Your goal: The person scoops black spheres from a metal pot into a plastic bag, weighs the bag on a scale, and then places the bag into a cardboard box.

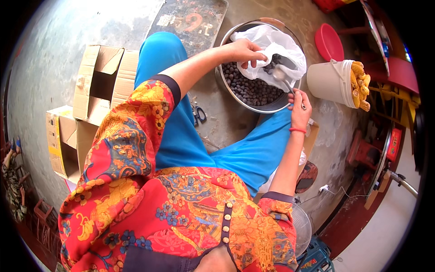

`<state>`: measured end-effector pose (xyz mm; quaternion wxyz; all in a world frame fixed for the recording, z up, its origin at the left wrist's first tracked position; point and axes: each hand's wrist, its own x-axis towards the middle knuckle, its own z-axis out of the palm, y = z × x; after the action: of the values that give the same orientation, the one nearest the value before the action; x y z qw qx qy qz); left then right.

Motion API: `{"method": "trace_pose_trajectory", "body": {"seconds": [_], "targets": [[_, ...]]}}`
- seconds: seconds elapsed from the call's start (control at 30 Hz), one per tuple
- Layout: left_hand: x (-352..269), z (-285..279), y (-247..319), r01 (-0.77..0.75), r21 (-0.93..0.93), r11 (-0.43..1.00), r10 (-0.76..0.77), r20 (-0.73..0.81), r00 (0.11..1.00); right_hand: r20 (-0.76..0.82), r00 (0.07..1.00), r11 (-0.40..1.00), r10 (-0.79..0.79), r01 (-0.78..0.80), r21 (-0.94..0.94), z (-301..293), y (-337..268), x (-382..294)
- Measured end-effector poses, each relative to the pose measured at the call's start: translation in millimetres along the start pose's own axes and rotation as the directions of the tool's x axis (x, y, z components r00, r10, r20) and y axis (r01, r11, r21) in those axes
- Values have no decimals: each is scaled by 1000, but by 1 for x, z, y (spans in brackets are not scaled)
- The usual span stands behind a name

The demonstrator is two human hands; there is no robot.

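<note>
A round metal pot (284, 106) with a raised handle stands before me, holding many small dark round fruits (253, 90). On top of them lies an open white plastic bag (292, 57) with some dark pieces inside. My left hand (247, 54) pinches the bag's edge at its left side. In my right hand (300, 108), with a red band at the wrist, is the handle of a metal spoon (281, 75); its bowl is at the bag's mouth. Part of the fruit is hidden under the bag.
Right of the pot are a white bucket (329, 81) of corn cobs (359, 81) and a pink basin (329, 42). Scissors (199, 114) lie on the floor between my legs. Cardboard boxes (117, 83) stand at left. Another person (13, 187) sits at the far left edge.
</note>
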<state>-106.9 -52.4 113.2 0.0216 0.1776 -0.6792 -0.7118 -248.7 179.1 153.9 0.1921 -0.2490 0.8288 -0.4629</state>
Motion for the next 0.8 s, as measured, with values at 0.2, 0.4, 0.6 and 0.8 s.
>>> {"method": "trace_pose_trajectory", "body": {"seconds": [0.2,0.4,0.6,0.8], "targets": [[-1,-3,3,38,-27,999,-39,-12,999,-140,980,911,-139,71,-406,-21,19,-14],[-2,-3,0,-14,-59,998,11,-60,998,-192,981,999,1,-9,-40,-26,-23,-52],[0,-2,2,-59,-180,982,43,-87,995,-426,904,994,35,12,107,-44,-21,-78],[-2,-1,4,-44,-128,991,36,-67,997,-211,972,994,-105,101,-30,-43,-35,-92]]}}
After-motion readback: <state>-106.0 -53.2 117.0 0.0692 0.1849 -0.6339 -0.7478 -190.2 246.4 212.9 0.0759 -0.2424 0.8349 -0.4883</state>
